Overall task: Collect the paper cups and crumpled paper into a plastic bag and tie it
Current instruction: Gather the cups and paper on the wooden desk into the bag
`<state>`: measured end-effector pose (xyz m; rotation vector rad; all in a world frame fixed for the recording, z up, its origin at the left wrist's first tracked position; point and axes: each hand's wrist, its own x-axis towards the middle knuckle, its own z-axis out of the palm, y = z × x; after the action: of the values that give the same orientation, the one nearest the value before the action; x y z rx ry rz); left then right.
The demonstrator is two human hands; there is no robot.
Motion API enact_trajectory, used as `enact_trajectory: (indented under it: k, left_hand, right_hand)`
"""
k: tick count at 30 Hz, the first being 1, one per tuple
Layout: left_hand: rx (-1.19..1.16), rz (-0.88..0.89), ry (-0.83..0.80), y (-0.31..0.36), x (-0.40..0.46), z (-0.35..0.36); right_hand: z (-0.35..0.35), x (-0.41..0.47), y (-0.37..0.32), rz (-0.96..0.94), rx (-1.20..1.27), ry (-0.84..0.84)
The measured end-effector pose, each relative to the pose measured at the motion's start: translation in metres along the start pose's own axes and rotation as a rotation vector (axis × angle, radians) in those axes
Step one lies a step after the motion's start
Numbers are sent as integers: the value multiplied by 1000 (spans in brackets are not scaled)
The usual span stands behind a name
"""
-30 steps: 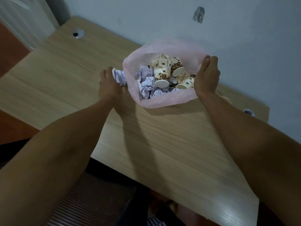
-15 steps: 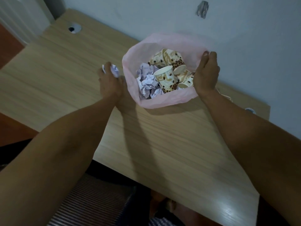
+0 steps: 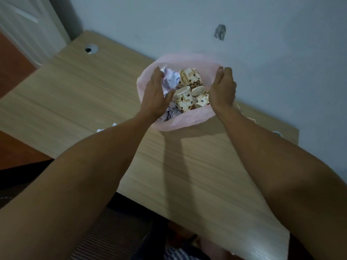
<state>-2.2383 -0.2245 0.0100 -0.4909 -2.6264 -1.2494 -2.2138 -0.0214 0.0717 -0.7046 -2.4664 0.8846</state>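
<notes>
The pink plastic bag (image 3: 185, 121) is seen standing open on the far part of the wooden desk (image 3: 75, 94), close against the wall (image 3: 187, 21). Paper cups (image 3: 185, 98) printed with brown beans are heaped in its right half, and crumpled paper (image 3: 171, 79) is piled in its left half.

The left hand (image 3: 155, 94) is held over the bag's left side, fingers straight and together, thumb spread toward the cups; nothing is seen gripped in it. The right hand (image 3: 223, 89) is set at the bag's right rim, fingers lightly bent along the plastic; whether the film is actually pinched cannot be told.

One more scrap of crumpled paper (image 3: 105, 128) is left on the desk, near the left forearm and well apart from the bag, partly hidden by the arm. It lies behind and to the left of the left hand, toward the person, so that hand is judged the nearer one, and a draw back along the desk would be called for before the bag is tied. A cable grommet (image 3: 91, 48) is noted at the desk's far left corner.
</notes>
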Motion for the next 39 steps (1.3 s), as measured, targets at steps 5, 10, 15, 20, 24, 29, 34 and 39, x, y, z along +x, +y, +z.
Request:
enact_trajectory:
  k: [5, 10, 15, 20, 24, 29, 34, 39]
  left_hand:
    - [273, 88, 78, -18, -5, -3]
    - [336, -122, 138, -52, -30, -21]
    - [147, -231, -47, -64, -15, -32]
    - [106, -142, 10, -53, -3, -54]
    - [131, -165, 53, -60, 2, -82]
    - [164, -289, 42, -81, -13, -118]
    - [163, -322, -15, -99, -43, -135]
    - [16, -424, 84, -98, -75, -141]
  right_hand:
    - [-4, 0, 2, -22, -10, -9]
    - [-3, -1, 4, -20, -9, -14]
    - [3, -2, 7, -48, -30, -12]
    - [15, -4, -2, -58, 26, -13]
    - [31, -10, -24, -89, 117, -66]
    - [58, -25, -53, -112, 156, -154]
    - [73, -40, -65, -156, 133, -179]
    - [74, -43, -59, -133, 66, -158]
